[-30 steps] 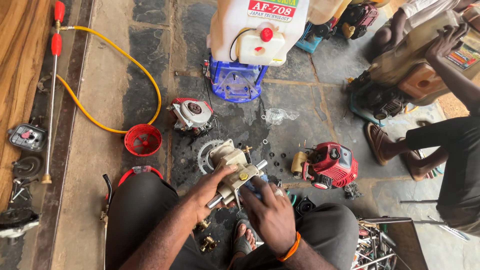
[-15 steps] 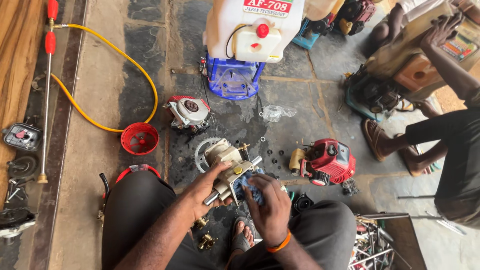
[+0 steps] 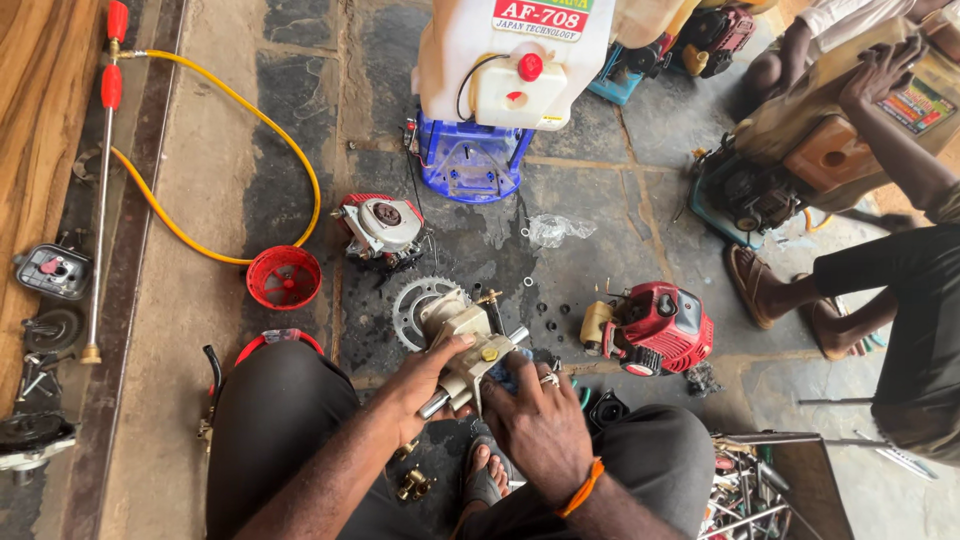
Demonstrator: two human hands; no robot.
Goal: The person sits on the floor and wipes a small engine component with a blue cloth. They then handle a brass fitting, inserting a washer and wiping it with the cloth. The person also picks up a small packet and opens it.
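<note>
While the person sits on the stone floor (image 3: 600, 250) with knees spread, both hands meet on a cream-coloured metal pump body (image 3: 468, 345) held just above the floor between the legs. Its left hand (image 3: 425, 385) wraps the lower end of the pump, fingers (image 3: 455, 345) curled firmly around the casing and thumb lying along its side, so the grip is closed on the part. Beside it, the right hand (image 3: 540, 425), with an orange band at the wrist, presses a blue cloth (image 3: 505, 372) against the pump's right face; its fingers are bent over the cloth and touch the metal. A grey toothed sprocket (image 3: 412, 308) lies on the floor just behind the pump, touching or nearly touching it.

Further back on the floor stands a small engine with a red and white housing (image 3: 380, 228), and a red round fan cover (image 3: 283, 277) lies to its left, beside a yellow hose (image 3: 240, 110). To the right of the pump sits a red engine (image 3: 655, 325). At the top edge of the view stands a white sprayer tank on a blue base (image 3: 500, 90). Another person's leg (image 3: 880, 270) and sandalled foot are at the right.
</note>
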